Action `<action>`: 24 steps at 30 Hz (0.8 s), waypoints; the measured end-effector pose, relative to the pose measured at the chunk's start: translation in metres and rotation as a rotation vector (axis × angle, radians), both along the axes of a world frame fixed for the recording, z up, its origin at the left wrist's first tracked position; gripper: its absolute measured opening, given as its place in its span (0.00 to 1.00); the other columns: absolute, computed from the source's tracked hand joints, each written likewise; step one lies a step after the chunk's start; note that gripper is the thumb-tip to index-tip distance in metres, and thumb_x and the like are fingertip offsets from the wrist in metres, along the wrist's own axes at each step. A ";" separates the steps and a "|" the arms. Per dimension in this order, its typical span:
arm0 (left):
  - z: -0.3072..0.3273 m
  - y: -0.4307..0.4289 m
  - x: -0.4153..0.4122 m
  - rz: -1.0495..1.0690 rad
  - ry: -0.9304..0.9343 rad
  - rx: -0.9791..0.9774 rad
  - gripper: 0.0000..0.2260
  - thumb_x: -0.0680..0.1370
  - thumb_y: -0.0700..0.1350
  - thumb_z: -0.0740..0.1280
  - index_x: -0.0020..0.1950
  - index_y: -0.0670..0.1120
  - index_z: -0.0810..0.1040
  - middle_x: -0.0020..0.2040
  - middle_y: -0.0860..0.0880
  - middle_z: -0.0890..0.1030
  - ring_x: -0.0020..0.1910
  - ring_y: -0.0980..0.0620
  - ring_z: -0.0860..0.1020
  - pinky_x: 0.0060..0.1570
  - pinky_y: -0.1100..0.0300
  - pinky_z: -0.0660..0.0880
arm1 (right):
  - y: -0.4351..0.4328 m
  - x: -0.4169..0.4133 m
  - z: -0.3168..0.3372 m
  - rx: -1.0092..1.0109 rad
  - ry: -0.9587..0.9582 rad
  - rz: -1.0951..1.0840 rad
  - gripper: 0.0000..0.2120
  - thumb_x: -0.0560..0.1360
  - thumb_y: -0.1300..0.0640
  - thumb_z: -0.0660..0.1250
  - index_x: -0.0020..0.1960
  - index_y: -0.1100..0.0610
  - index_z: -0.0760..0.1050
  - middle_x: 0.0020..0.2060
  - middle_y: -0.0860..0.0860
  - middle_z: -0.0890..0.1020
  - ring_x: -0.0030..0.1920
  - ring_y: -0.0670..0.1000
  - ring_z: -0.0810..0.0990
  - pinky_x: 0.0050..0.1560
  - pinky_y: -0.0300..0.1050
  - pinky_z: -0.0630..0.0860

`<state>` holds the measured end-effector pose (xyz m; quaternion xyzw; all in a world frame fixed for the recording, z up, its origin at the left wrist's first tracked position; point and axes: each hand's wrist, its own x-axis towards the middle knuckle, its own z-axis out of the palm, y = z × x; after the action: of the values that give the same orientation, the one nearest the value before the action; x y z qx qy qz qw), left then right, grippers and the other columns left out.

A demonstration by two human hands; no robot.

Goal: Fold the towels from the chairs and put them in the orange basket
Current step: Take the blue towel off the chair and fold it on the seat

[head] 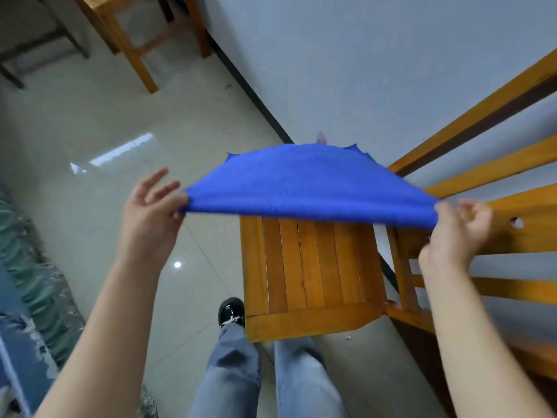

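Both hands were raised over the wooden chair (307,267), each holding one end of the blue towel (301,182). On the side of the chair away from the wall, the left hand (150,206) pinched a near corner of the towel between thumb and forefinger, with its other fingers lifted and spread loosely apart. On the chair's wall side, the right hand (458,233) gripped the opposite near corner, its thumb on top of the cloth and its fingers curled under and behind it.

The towel hung in the air above the far half of the chair's slatted seat, clear of the wood. It was spread wide, and its near edge ran in a shallow sag from one hand to the other. Its far edge reached beyond the chair toward the wall (391,55), and small pointed corners showed along it.

Just beside the chair, against the wall, stood a wooden frame (497,164) with several rails. The person's legs in blue jeans (235,372) stood at the chair's near edge, with one black shoe (231,312) on the glossy tiled floor (105,131) beside the seat's corner. Well beyond the chair, the legs of another wooden piece of furniture (135,40) were in view. A patterned blue-green fabric (30,282) lay well away from the chair on the side opposite the wall.
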<state>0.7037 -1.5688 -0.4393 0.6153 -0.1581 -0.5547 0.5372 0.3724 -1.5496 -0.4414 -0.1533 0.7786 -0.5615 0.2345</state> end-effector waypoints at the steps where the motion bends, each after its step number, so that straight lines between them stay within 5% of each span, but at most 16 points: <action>1: -0.013 0.014 0.000 -0.025 -0.013 0.062 0.20 0.74 0.25 0.59 0.50 0.50 0.75 0.47 0.50 0.77 0.37 0.57 0.76 0.31 0.71 0.72 | 0.015 -0.001 -0.014 0.051 -0.001 -0.023 0.11 0.74 0.66 0.63 0.51 0.54 0.66 0.39 0.45 0.71 0.38 0.41 0.74 0.34 0.27 0.72; 6: -0.089 0.080 0.003 -0.153 -0.016 0.369 0.18 0.74 0.24 0.58 0.47 0.46 0.76 0.35 0.56 0.84 0.35 0.58 0.76 0.26 0.70 0.67 | 0.079 -0.003 -0.084 0.396 -0.078 -0.025 0.09 0.74 0.67 0.62 0.51 0.56 0.71 0.44 0.53 0.75 0.43 0.51 0.75 0.44 0.45 0.72; 9: -0.128 0.114 0.002 -0.186 -0.001 0.553 0.13 0.74 0.26 0.59 0.51 0.41 0.76 0.31 0.55 0.83 0.34 0.57 0.74 0.27 0.69 0.65 | 0.106 -0.004 -0.113 0.577 -0.135 0.004 0.10 0.76 0.68 0.60 0.50 0.59 0.77 0.50 0.55 0.78 0.50 0.53 0.75 0.50 0.46 0.72; 16: -0.146 0.148 -0.005 -0.226 0.036 0.640 0.15 0.75 0.25 0.57 0.57 0.37 0.73 0.41 0.44 0.78 0.38 0.51 0.75 0.29 0.71 0.73 | 0.119 -0.014 -0.133 0.742 -0.355 -0.122 0.08 0.74 0.68 0.65 0.53 0.64 0.76 0.55 0.60 0.78 0.52 0.58 0.76 0.54 0.50 0.73; 19: -0.149 0.145 -0.007 -0.396 -0.183 0.610 0.20 0.72 0.21 0.56 0.58 0.38 0.74 0.42 0.45 0.78 0.39 0.51 0.75 0.31 0.74 0.73 | 0.108 -0.021 -0.135 0.748 -0.455 -0.123 0.13 0.74 0.68 0.63 0.58 0.65 0.73 0.58 0.59 0.76 0.53 0.57 0.75 0.52 0.51 0.73; 24: -0.157 0.109 -0.017 -0.436 -0.501 0.514 0.11 0.75 0.29 0.62 0.56 0.35 0.77 0.40 0.45 0.77 0.36 0.50 0.71 0.29 0.74 0.70 | 0.079 -0.027 -0.141 0.745 -0.540 -0.071 0.14 0.76 0.70 0.60 0.60 0.61 0.74 0.64 0.59 0.72 0.65 0.61 0.71 0.58 0.54 0.74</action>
<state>0.6863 -1.4594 -0.5967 0.7974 -0.2667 -0.5101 0.1810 0.3457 -1.4709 -0.5824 0.1202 0.8431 -0.2708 0.4488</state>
